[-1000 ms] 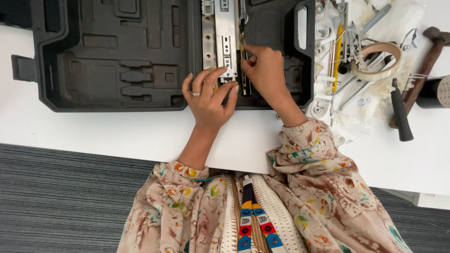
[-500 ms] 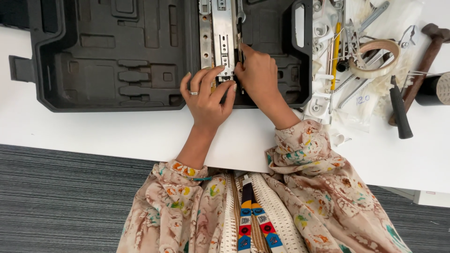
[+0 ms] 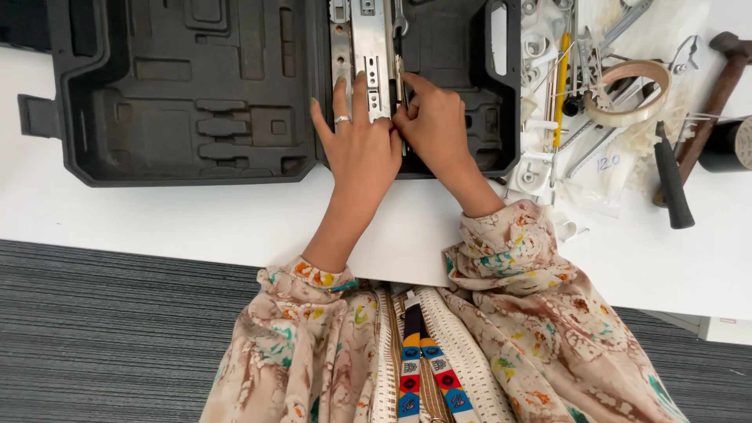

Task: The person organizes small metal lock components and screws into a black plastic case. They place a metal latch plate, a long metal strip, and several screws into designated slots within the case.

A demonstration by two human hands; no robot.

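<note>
Left hand: the left hand (image 3: 362, 145) lies flat with fingers spread, its fingertips (image 3: 359, 84) pressing on the lower end of the metal drawer slide (image 3: 368, 47).
Right hand: the right hand (image 3: 435, 129) is curled, its fingers pinched on a slim tool (image 3: 400, 74) set against the slide's right edge — what kind of tool cannot be told.
Slide's place: it lies lengthwise over the middle of the open black tool case (image 3: 196, 94), running out of view at the top.
Progress: judged from this view, the slide is steadied and being worked on, not yet let go — nothing shows it finished.
Nearby: on the white table (image 3: 196, 215), well apart to the right, a tape roll (image 3: 627, 94), a hammer (image 3: 717, 86) and loose hardware.
</note>
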